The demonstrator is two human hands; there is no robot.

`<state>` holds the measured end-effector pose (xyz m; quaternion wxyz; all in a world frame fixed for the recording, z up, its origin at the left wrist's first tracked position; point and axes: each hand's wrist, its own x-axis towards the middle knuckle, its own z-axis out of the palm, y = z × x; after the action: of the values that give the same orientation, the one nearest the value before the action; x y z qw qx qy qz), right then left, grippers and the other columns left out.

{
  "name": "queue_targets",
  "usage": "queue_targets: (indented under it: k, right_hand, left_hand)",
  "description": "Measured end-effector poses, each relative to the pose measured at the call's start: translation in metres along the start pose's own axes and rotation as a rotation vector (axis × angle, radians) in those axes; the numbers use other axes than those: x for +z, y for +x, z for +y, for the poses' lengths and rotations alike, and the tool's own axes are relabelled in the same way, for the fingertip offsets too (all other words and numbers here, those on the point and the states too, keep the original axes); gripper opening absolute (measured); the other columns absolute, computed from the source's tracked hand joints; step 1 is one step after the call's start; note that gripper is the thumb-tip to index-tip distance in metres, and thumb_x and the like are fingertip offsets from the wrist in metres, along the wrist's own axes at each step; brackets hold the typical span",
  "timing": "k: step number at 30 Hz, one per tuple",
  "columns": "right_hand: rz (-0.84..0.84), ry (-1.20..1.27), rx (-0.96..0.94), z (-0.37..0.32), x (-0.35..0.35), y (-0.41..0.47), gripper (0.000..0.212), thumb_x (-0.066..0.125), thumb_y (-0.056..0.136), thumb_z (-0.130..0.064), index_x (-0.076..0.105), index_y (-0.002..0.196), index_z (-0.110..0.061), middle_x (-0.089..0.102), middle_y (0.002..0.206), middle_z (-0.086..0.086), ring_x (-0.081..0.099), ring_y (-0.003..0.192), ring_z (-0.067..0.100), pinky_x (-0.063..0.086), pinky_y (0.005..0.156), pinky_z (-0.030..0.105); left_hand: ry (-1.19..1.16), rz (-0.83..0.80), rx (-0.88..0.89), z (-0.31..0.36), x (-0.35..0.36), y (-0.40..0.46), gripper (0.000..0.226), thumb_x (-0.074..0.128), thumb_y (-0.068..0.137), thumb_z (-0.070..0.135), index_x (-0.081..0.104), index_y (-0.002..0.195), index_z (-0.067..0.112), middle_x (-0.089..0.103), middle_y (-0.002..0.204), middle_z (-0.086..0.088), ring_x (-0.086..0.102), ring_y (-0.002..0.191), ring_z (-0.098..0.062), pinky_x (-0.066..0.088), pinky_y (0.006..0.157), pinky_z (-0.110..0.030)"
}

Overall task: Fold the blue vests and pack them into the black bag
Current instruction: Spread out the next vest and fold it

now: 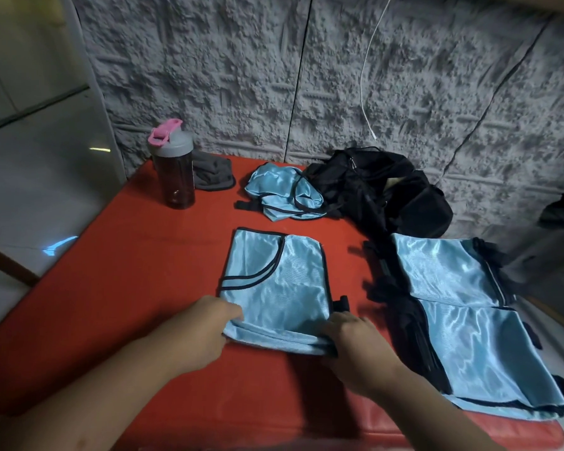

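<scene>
A shiny blue vest with black trim lies folded flat in the middle of the red table. My left hand grips its near left corner and my right hand grips its near right corner, both pinching the folded near edge. A crumpled blue vest lies at the back, touching the black bag, which slumps against the wall. On the right, two more folded blue vests lie flat by the table's edge.
A dark bottle with a grey lid and pink cap stands at the back left, beside a grey cloth. A white cable hangs down the textured grey wall. The floor drops away left of the table.
</scene>
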<state>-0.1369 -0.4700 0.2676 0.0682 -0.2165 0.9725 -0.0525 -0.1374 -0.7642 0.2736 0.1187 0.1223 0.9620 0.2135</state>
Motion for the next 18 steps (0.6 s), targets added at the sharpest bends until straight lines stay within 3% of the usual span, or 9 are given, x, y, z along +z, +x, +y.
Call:
queue_targets:
  k: [3, 6, 10, 13, 15, 18]
  right_hand:
    - [-0.021, 0.035, -0.017, 0.006, -0.003, 0.001, 0.044, 0.051, 0.075, -0.019, 0.064, 0.114, -0.034, 0.054, 0.089, -0.01, 0.058, 0.094, 0.017, 0.044, 0.074, 0.034]
    - [-0.1, 0.142, -0.019, 0.01, -0.021, 0.0, 0.018, 0.054, 0.075, -0.014, 0.058, 0.086, -0.028, 0.056, 0.081, -0.009, 0.06, 0.08, 0.017, 0.044, 0.067, 0.029]
    - [-0.224, 0.177, -0.034, 0.009, -0.05, -0.006, 0.018, 0.066, 0.074, -0.016, 0.051, 0.07, -0.026, 0.048, 0.064, -0.009, 0.05, 0.064, 0.006, 0.033, 0.052, 0.014]
    - [-0.354, 0.306, 0.01, 0.012, -0.064, -0.009, 0.017, 0.077, 0.068, -0.017, 0.06, 0.071, -0.019, 0.054, 0.063, -0.008, 0.049, 0.056, 0.001, 0.037, 0.053, 0.016]
    - [-0.412, 0.432, 0.025, 0.016, -0.072, -0.006, 0.019, 0.079, 0.066, -0.012, 0.064, 0.077, -0.013, 0.058, 0.064, -0.005, 0.051, 0.056, 0.002, 0.042, 0.056, 0.026]
    - [-0.358, 0.586, 0.057, 0.025, -0.08, 0.008, 0.025, 0.079, 0.065, -0.003, 0.066, 0.072, -0.023, 0.06, 0.061, -0.006, 0.054, 0.057, 0.007, 0.043, 0.057, 0.026]
  left_hand:
    - [0.015, 0.014, -0.015, 0.001, -0.002, 0.001, 0.034, 0.069, 0.082, 0.017, 0.057, 0.079, 0.049, 0.061, 0.086, 0.01, 0.06, 0.077, -0.006, 0.053, 0.072, -0.03]
    - [-0.02, -0.029, 0.025, 0.005, -0.011, -0.006, 0.024, 0.082, 0.08, 0.03, 0.064, 0.081, 0.046, 0.059, 0.082, 0.016, 0.057, 0.077, 0.0, 0.044, 0.066, -0.019]
    - [-0.146, -0.119, 0.015, 0.006, -0.027, -0.013, 0.026, 0.087, 0.075, 0.035, 0.067, 0.087, 0.047, 0.059, 0.091, 0.021, 0.057, 0.08, 0.007, 0.041, 0.07, -0.01]
    - [-0.276, -0.27, 0.041, 0.009, -0.037, -0.014, 0.017, 0.087, 0.072, 0.026, 0.074, 0.079, 0.035, 0.065, 0.074, 0.016, 0.056, 0.063, 0.003, 0.044, 0.062, -0.021]
    - [-0.376, -0.339, 0.041, 0.007, -0.04, -0.011, 0.012, 0.083, 0.071, 0.019, 0.071, 0.072, 0.021, 0.061, 0.063, 0.009, 0.051, 0.059, -0.004, 0.038, 0.059, -0.028]
    - [-0.516, -0.243, -0.032, 0.002, -0.044, 0.0, 0.024, 0.084, 0.064, 0.025, 0.071, 0.08, 0.011, 0.067, 0.071, 0.006, 0.058, 0.067, -0.008, 0.042, 0.065, -0.029]
